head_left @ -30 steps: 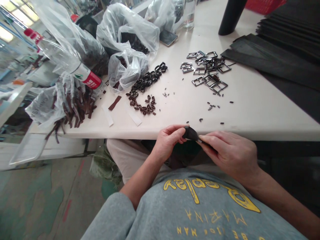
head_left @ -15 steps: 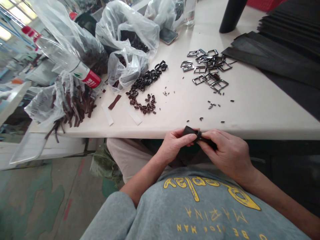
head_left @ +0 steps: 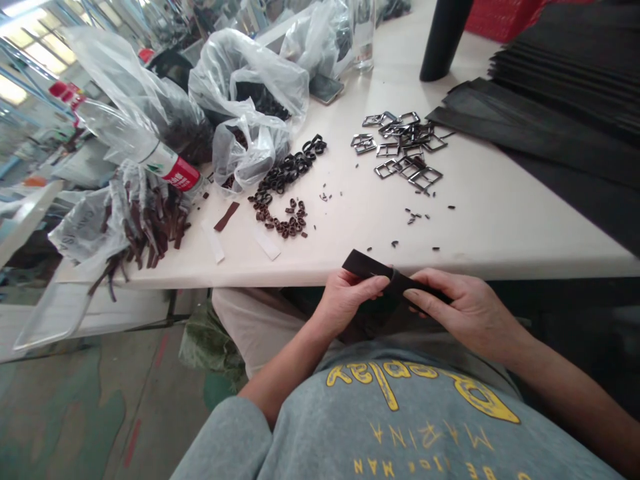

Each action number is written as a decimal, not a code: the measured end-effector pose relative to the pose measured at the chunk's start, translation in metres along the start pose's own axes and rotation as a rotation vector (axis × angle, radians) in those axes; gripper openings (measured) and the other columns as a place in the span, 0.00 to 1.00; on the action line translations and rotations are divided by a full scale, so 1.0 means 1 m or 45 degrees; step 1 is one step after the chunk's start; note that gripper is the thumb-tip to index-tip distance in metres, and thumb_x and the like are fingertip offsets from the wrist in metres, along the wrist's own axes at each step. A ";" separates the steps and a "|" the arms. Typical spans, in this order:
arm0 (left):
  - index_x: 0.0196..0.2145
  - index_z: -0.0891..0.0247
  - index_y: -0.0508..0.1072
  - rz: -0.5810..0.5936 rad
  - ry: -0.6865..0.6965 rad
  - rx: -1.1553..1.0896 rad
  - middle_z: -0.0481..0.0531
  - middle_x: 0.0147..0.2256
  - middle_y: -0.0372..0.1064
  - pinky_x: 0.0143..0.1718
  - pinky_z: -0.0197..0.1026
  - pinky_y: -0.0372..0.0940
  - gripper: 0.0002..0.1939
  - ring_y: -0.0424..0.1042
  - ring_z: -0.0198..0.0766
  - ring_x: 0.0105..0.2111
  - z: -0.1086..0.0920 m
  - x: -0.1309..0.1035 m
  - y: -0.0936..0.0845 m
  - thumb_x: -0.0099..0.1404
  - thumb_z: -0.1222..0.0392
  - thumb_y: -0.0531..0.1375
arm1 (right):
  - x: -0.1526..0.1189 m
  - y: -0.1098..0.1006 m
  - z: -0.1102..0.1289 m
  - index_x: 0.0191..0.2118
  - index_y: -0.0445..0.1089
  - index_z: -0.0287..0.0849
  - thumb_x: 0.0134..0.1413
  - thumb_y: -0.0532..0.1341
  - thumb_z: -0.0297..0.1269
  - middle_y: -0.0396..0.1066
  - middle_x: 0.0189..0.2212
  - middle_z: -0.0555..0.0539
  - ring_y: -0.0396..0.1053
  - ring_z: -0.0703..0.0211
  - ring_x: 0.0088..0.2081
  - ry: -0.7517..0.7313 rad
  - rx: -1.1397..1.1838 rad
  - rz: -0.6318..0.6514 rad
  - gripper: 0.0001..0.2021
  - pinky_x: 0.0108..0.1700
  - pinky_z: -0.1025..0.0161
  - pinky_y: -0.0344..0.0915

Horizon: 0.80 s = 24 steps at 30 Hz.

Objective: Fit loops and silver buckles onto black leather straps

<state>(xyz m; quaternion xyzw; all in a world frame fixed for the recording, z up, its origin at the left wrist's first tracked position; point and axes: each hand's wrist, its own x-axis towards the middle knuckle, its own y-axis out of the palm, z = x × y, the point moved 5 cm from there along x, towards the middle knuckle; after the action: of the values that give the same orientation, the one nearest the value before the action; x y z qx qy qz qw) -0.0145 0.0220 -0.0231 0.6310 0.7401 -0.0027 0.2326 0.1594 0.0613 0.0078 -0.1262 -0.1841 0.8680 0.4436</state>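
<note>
A black strap [head_left: 366,264] with a narrow loop around it spans my two hands at the table's front edge. My left hand [head_left: 349,297] pinches it just left of the loop, thumb on top, and the strap's flat end sticks out up and left. On the right, my right hand [head_left: 457,303] grips the strap between thumb and fingers. Beyond them on the table lie several metal buckles [head_left: 413,143], small dark pins [head_left: 411,217], black loops [head_left: 290,167] and brown loops [head_left: 287,227].
At the left stand clear plastic bags [head_left: 250,147], a tilted bottle [head_left: 175,167] and a bundle of brown strips [head_left: 145,227]. A phone [head_left: 326,89] lies further back. Black straps [head_left: 560,113] are stacked at the right, near a black cylinder [head_left: 445,40] and red crate [head_left: 503,20].
More of the strap now shows past my left hand, lying flatter. My right hand has shifted its hold, thumb now on top of the strap. The view has tilted slightly.
</note>
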 end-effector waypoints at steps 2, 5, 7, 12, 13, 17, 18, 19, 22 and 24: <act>0.34 0.65 0.80 -0.034 0.046 0.007 0.47 0.25 0.75 0.28 0.34 0.64 0.20 0.68 0.29 0.23 -0.004 0.000 0.001 0.49 0.47 0.74 | 0.001 -0.001 -0.001 0.33 0.74 0.45 0.61 0.60 0.45 0.72 0.21 0.52 0.70 0.58 0.23 0.024 0.021 0.000 0.11 0.26 0.62 0.64; 0.32 0.64 0.76 -0.084 0.134 0.054 0.44 0.21 0.71 0.26 0.33 0.64 0.20 0.68 0.29 0.21 -0.018 -0.001 -0.001 0.53 0.45 0.72 | 0.002 -0.003 -0.005 0.39 0.76 0.45 0.61 0.60 0.48 0.76 0.26 0.50 0.72 0.57 0.25 0.060 0.044 0.017 0.13 0.28 0.61 0.67; 0.32 0.63 0.74 -0.055 0.145 0.111 0.44 0.21 0.70 0.26 0.32 0.64 0.19 0.67 0.29 0.20 -0.024 -0.001 0.000 0.56 0.45 0.70 | 0.004 -0.004 -0.006 0.46 0.75 0.46 0.62 0.59 0.49 0.79 0.33 0.48 0.75 0.54 0.31 0.043 0.047 0.000 0.15 0.34 0.60 0.70; 0.32 0.64 0.74 0.073 0.104 0.222 0.46 0.24 0.71 0.26 0.32 0.64 0.19 0.68 0.29 0.22 -0.020 0.001 0.014 0.56 0.45 0.70 | 0.007 0.000 0.002 0.48 0.73 0.45 0.64 0.58 0.50 0.79 0.40 0.46 0.76 0.52 0.41 -0.082 0.119 -0.019 0.17 0.43 0.59 0.71; 0.32 0.64 0.74 0.090 0.103 0.233 0.46 0.25 0.71 0.27 0.33 0.65 0.19 0.68 0.29 0.23 -0.019 0.003 0.017 0.56 0.45 0.71 | 0.007 0.001 0.003 0.45 0.74 0.44 0.65 0.57 0.50 0.78 0.38 0.46 0.76 0.54 0.39 -0.082 0.139 -0.002 0.16 0.41 0.60 0.71; 0.32 0.63 0.74 0.138 0.114 0.277 0.46 0.24 0.71 0.27 0.34 0.66 0.18 0.68 0.30 0.23 -0.025 0.009 0.027 0.56 0.46 0.70 | 0.006 -0.004 -0.001 0.37 0.74 0.43 0.67 0.56 0.49 0.75 0.29 0.49 0.73 0.58 0.30 -0.026 0.218 0.008 0.16 0.32 0.63 0.68; 0.32 0.63 0.74 0.147 0.122 0.288 0.46 0.24 0.71 0.28 0.35 0.66 0.18 0.68 0.31 0.23 -0.029 0.011 0.030 0.56 0.45 0.70 | 0.005 -0.007 -0.002 0.37 0.74 0.43 0.66 0.56 0.49 0.75 0.28 0.50 0.72 0.58 0.29 -0.017 0.240 0.007 0.17 0.31 0.63 0.68; 0.31 0.63 0.74 0.164 0.131 0.300 0.46 0.24 0.71 0.28 0.35 0.66 0.18 0.69 0.31 0.23 -0.033 0.014 0.034 0.56 0.45 0.70 | 0.004 -0.012 -0.004 0.36 0.74 0.43 0.66 0.56 0.50 0.75 0.28 0.50 0.73 0.58 0.29 -0.009 0.259 0.001 0.17 0.31 0.63 0.68; 0.31 0.64 0.75 0.259 0.161 0.352 0.47 0.24 0.72 0.29 0.36 0.67 0.19 0.70 0.32 0.24 -0.046 0.029 0.045 0.56 0.44 0.70 | 0.005 -0.033 -0.009 0.35 0.74 0.44 0.64 0.57 0.53 0.74 0.26 0.51 0.72 0.58 0.26 0.026 0.261 -0.063 0.18 0.28 0.64 0.68; 0.34 0.64 0.76 0.312 0.191 0.413 0.50 0.27 0.74 0.30 0.37 0.68 0.20 0.71 0.33 0.25 -0.053 0.047 0.052 0.59 0.43 0.67 | 0.008 -0.053 -0.014 0.32 0.74 0.44 0.62 0.58 0.55 0.74 0.23 0.51 0.70 0.59 0.24 0.045 0.239 -0.199 0.19 0.26 0.64 0.66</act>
<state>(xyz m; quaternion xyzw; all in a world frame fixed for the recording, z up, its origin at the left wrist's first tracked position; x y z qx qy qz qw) 0.0116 0.0919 0.0233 0.7439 0.6629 -0.0466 0.0710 0.1985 0.0994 0.0172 -0.0848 -0.1036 0.8418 0.5229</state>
